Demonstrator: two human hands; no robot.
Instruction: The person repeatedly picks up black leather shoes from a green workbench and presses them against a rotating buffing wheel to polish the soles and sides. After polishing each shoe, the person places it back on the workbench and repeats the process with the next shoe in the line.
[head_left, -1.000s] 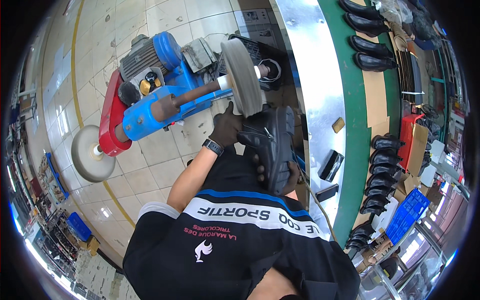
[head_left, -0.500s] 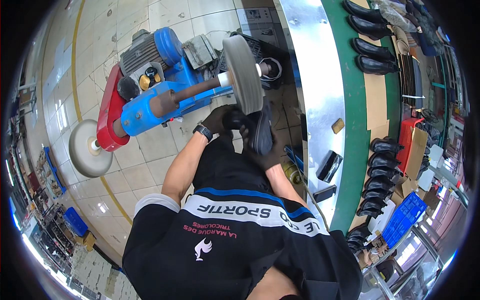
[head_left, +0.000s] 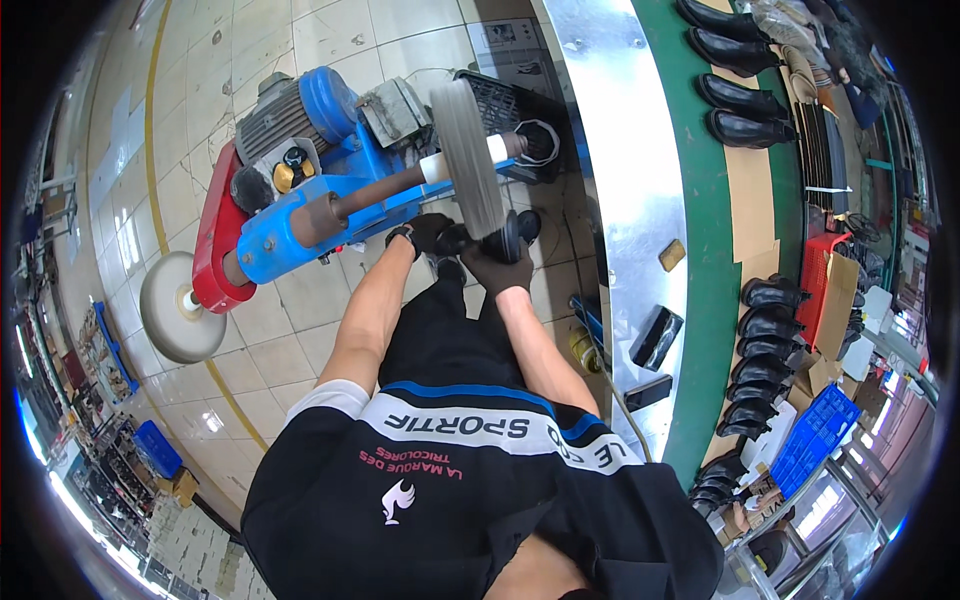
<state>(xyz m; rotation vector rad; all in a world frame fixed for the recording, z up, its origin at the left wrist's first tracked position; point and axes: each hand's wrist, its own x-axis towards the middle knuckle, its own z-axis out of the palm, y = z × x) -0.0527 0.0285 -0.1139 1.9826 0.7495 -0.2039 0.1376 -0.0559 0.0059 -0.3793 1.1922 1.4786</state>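
Tiled floor; hands [head_left: 470, 250] hide shoe [head_left: 515, 232].

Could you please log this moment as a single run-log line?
left hand: gloved, on black shoe | right hand: gloved, holding shoe | shoe: at grey buffing wheel | machine: blue polisher

To the right of our hands runs the green-edged metal surface [head_left: 640, 150], carrying rows of black boots [head_left: 765, 325] and cardboard sheets [head_left: 750, 200].
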